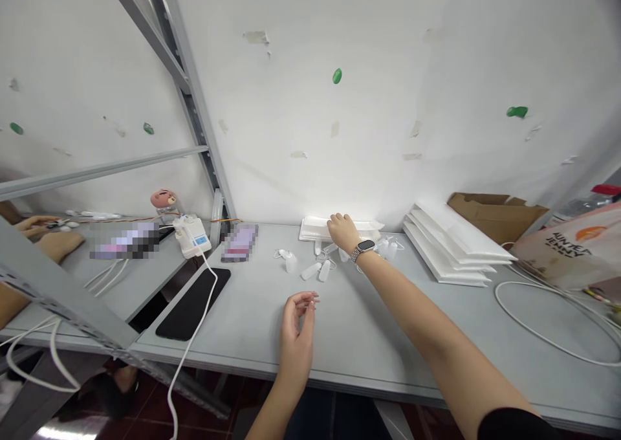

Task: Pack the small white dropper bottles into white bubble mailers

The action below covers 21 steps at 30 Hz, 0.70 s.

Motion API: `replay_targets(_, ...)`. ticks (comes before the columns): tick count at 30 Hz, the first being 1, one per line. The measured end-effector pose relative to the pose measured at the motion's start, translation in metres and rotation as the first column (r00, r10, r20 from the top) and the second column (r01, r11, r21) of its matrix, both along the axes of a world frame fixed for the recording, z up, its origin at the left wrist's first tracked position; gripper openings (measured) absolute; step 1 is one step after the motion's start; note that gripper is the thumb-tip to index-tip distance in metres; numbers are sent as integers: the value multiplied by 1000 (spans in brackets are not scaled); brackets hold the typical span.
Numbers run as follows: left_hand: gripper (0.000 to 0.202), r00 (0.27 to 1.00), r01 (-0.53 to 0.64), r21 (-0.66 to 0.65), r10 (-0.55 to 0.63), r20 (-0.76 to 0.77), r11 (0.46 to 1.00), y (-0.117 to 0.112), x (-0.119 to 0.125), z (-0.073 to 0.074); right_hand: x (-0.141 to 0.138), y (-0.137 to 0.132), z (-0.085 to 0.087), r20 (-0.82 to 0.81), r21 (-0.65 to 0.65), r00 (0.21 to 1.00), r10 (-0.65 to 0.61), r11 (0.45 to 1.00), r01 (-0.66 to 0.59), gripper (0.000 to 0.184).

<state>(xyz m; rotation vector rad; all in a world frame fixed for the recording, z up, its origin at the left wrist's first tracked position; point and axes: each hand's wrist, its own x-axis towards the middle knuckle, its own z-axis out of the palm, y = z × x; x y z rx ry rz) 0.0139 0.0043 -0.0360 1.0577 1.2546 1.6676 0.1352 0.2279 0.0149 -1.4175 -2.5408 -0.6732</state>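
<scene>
Plainly white paper stack (313,228), flat, near right hand (343,233)

Grey table (359,336) bears a black slab (182,310), a blurred rectangle (240,242), what may be small bottles (311,271), a flat white stack (315,226), white packets (451,249), a cardboard box (490,223), a cable (582,363) and a bag (572,249)

Scattered on the surface (359,336), loose pieces (325,271); behind them, near the wall (310,97), papers (309,229). To the right, a stack of sheets (451,249), then a box (499,221) and a bag (572,255). To the left, a phone (240,242) near a shelf post (198,103).
</scene>
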Motion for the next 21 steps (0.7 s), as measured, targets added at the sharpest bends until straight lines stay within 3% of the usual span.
replay_targets(5, 27, 1000, 9, -5, -9, 3, 1000, 0, 0, 0, 0, -10, 17, -34, 65, 999, 28, 998, -25, 29)
replay_targets(9, 31, 999, 28, 3, -28, 33, 1000, -1, -1, 0, -2, -48, 31, -96, 198, 988, 121, 975, -100, 36)
replay_targets(12, 47, 984, 74, 70, -84, 154, 995, -3, -6, 4, 4, -99, 32, -171, 437, 912, 372, 858, -268, 37)
replay_targets(14, 63, 927, 157, 150, -198, 317, 976, -5, -15, 11, 11, -137, 29, -123, 479, 851, 510, 782, -399, 38)
replay_targets(15, 73, 876, 211, 156, -258, 407, 965, -7, -21, 16, 15, -155, 27, -80, 448, 820, 567, 755, -478, 37)
replay_targets(17, 76, 825, 217, 76, -224, 518, 973, -9, -33, 27, 22, -185, 21, 3, 335, 756, 655, 712, -618, 33)
replay_targets(19, 66, 871, 240, -158, -140, 472, 958, -12, -44, 37, 29, -204, 15, -4, 183, 704, 710, 693, -698, 29)
replay_targets(21, 72, 936, 229, -331, -113, 334, 915, -12, -54, 44, 38, -207, 11, -137, 84, 680, 721, 692, -717, 33)
